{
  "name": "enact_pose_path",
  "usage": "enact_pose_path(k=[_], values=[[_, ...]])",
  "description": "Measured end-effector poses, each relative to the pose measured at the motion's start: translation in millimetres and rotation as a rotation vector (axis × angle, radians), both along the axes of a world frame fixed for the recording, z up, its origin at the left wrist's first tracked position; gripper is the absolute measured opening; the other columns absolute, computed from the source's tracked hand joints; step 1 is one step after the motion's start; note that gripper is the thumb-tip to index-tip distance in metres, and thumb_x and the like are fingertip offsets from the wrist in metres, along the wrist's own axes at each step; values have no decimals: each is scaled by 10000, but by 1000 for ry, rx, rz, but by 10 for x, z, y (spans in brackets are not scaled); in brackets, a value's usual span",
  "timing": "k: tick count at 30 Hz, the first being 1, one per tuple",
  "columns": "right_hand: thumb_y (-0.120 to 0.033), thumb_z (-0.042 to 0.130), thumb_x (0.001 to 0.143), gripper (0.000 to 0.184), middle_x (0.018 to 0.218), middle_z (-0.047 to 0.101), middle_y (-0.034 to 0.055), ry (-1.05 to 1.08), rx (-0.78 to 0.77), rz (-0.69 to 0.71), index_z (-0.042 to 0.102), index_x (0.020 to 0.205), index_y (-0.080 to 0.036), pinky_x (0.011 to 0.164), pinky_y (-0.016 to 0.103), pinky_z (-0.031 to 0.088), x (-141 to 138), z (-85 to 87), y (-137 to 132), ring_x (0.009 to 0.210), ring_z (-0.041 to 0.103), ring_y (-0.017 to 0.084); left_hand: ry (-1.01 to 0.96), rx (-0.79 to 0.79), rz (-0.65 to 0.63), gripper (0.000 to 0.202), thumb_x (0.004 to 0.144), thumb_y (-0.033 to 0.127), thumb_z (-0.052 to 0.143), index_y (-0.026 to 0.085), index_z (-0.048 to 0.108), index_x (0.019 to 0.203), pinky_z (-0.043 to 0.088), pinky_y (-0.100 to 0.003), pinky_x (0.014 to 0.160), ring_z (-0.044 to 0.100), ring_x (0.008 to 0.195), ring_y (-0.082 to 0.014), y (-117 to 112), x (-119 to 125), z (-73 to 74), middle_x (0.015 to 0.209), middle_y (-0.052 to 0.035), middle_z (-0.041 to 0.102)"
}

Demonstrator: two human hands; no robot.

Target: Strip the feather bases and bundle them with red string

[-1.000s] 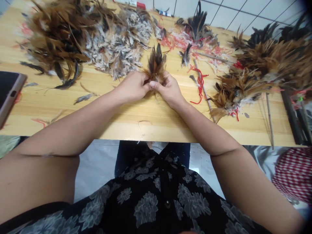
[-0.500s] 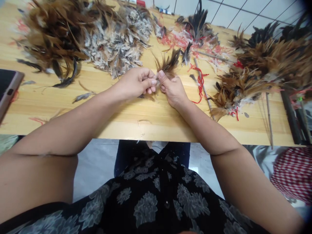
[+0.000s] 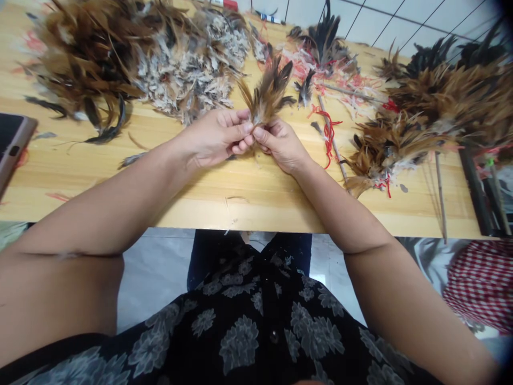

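Now both hands meet over the middle of the wooden table [image 3: 260,198]. The left hand [image 3: 214,138] and the right hand [image 3: 280,144] each pinch the quill ends of one small bunch of feathers [image 3: 266,93] between thumb and fingertips. The other fingers are curled in, not spread. The bunch stands up from the pinch, just above the table, and its brown and black tips fan away from the person.

As I judge it, the work is somewhere in the middle. On the right lie feather dusters [image 3: 401,139] already bound on sticks. I count at least two, perhaps three, because they overlap and the edge of the view is blurred. On the left are two big heaps of loose feathers: one brown heap [image 3: 88,48] and one grey-white heap [image 3: 188,69]. A lot of material is not bound yet.

Other things, counted:
- One tangle of red string [image 3: 329,133] lies near the right hand.
- Two bare thin sticks are on the table, one beside the string [image 3: 339,160] and one at the right [image 3: 441,192].
- One small dark tuft [image 3: 305,91] lies beyond the bunch.
- One clump of black feathers [image 3: 324,37] is at the far side.
- One phone [image 3: 12,147] is at the left edge.
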State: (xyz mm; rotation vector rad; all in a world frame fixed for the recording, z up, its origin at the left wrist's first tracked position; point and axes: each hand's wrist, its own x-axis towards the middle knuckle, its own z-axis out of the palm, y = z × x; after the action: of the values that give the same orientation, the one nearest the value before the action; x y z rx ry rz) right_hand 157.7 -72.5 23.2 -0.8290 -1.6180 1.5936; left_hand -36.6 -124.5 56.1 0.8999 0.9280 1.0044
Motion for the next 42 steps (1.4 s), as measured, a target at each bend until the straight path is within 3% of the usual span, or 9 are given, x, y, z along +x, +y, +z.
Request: enact_pose_path(k=[7,14,19,25,29,33,38,42], values=[[-730,957,1041,559,843,716,-43,-6,7,-46,714,1072,-227,648,198,554,-41,-46,-22,739,626,89,-21,-23,73,479,1055,67,1042,173,628,839,505,-149,608,671,607,-87,-20,79,9,750,11,721],[-752,916,1061,585,846,712,-21,57,-39,-98,672,970,-229,754,236,646,-84,-36,-35,880,753,134,34,40,72,355,1064,-17,942,158,705,866,515,-179,673,708,662,-99,-38,128,26,823,-16,775],[-771,929,1037,633,859,719,-20,74,-26,-84,616,885,-242,879,290,697,-66,-22,-25,921,763,152,73,85,30,307,1062,-53,871,176,746,900,514,-229,690,674,692,-127,-54,106,64,827,-20,796],[-718,967,1023,589,972,757,12,-25,63,-125,642,899,-242,1026,355,714,-39,-91,38,1159,792,226,221,251,130,263,1023,-43,996,171,847,1050,563,-249,925,741,979,-172,-67,32,75,973,9,860],[-750,975,998,607,930,760,15,-73,91,-62,667,889,-239,1024,369,698,-40,-148,75,1120,778,235,132,274,138,330,982,60,1115,147,797,996,576,-255,940,752,974,-170,-45,37,18,928,23,841],[-777,1011,948,650,930,815,38,-74,103,1,673,847,-231,1027,361,697,-22,-120,59,1085,797,230,83,283,82,460,980,306,1200,181,757,965,598,-278,829,767,894,-180,46,-28,-111,867,7,798],[-784,1003,948,645,1042,886,71,-4,131,86,746,884,-196,1103,368,702,1,-115,48,1133,833,231,153,399,61,644,782,660,1265,282,758,903,609,-392,662,760,770,-265,227,-151,-320,799,-12,740],[-784,1028,922,636,1050,898,80,12,151,119,767,901,-204,1077,374,707,-6,-200,85,1133,832,247,205,425,88,684,732,824,1211,322,775,893,626,-428,636,740,745,-281,260,-148,-346,781,-20,748]])
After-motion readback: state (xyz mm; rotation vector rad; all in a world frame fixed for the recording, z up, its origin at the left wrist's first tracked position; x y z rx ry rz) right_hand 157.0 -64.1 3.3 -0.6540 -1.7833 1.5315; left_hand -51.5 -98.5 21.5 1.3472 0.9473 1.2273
